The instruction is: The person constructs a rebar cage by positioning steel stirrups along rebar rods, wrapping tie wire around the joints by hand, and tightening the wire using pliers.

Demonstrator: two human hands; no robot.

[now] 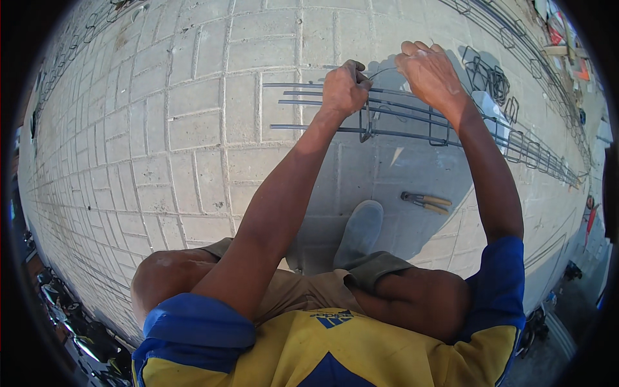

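A long cage of steel reinforcing bars (401,115) lies across the paving, its bare bar ends pointing left. My left hand (346,88) is closed at the far bar, beside a bent steel stirrup (365,122), with thumb and fingertips pinching a thin tie wire (384,69). The wire arcs over to my right hand (429,72), which hovers just above the bars with its fingers curled round the wire. Where the wire meets the bar is partly hidden behind my left fingers. Pincers with yellowish handles (425,202) rest on the ground nearer me, right of my foot.
Loose bent stirrups (488,74) are heaped beyond the cage, right of my right hand. A white block (488,106) sits against the bars. More rebar cages (516,32) run along the far right. My shoe (363,226) stands on the paving before the cage. Motorcycles (84,329) are at lower left.
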